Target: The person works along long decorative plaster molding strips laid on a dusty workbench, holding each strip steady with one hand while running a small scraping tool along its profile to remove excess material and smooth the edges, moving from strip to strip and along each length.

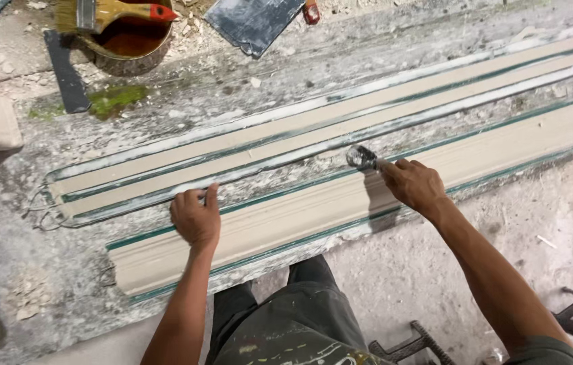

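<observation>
We are pressing our left hand (195, 217), fingers loosely curled and holding nothing, on the plaster cornice moulding (503, 145) while our right hand (413, 184) is gripping a small metal scraper (362, 158).

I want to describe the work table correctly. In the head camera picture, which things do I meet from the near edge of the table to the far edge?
Wide moulding strip, with the left hand on it → small metal tool in the right hand → two narrow flat strips → green stain → bowl of brown liquid with a brush.
</observation>
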